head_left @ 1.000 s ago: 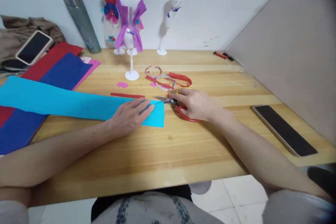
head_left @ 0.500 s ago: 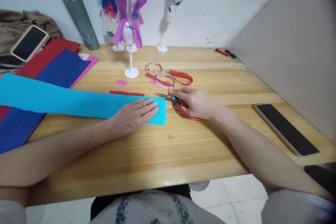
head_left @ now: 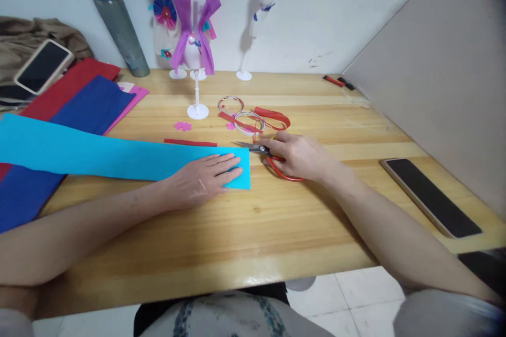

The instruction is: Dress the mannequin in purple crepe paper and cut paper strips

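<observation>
A long light-blue strip (head_left: pixel 118 155) runs from the left edge to the middle of the table. My left hand (head_left: pixel 203 179) lies flat on its right end, fingers stretched out and palm down. Just past that end, my right hand (head_left: pixel 298 155) is closed round the red handles of the scissors (head_left: pixel 259 148), whose dark blades point left beside the strip's upper corner. A thin red strip (head_left: pixel 190 142) lies along the blue strip's far edge. Behind the scissors are rings of tape (head_left: pixel 250 122) and a looped red strip (head_left: pixel 276 117).
Small mannequins stand at the back, one in purple (head_left: pixel 193 45) nearest me. A tall bottle (head_left: pixel 120 31) leans at the back left, near folded red and blue cloth (head_left: pixel 93 102). Phones lie at the right (head_left: pixel 432 197) and far left (head_left: pixel 43 66).
My left hand has slid slightly right toward the end of the blue strip. My right hand and the scissors look almost unmoved.
</observation>
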A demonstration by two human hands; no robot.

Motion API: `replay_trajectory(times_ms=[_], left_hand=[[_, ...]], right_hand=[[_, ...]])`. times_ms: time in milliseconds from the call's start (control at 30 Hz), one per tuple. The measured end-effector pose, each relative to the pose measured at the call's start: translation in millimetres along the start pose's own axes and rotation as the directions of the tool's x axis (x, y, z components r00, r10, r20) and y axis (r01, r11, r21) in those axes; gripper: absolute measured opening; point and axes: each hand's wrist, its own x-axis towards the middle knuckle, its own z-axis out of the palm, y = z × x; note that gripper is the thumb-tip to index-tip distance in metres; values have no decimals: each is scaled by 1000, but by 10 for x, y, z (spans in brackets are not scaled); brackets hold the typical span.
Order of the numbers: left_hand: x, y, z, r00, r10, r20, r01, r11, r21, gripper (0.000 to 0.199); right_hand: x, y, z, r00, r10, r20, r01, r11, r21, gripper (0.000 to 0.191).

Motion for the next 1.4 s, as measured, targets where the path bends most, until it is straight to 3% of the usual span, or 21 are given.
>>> replay_trajectory(times_ms=[167,367,933,1400], left_hand=[[-7,-18,-17,999,4,39,0,997,-83,56],[-23,-25,-23,996,-2,86,10,996,-90,60],[-33,-10,-43,991,6,132,9,994,-112,61],[-54,9,-43,996,37,83,-28,993,-115,60]], right_hand=[[18,21,31,1000,10,-17,-12,997,-76,50],[51,14,28,998,47,47,-40,990,-137,53],[48,5,-52,984,2,179,24,990,-140,48],[8,-15,-48,996,-8,88,22,988,-150,52]])
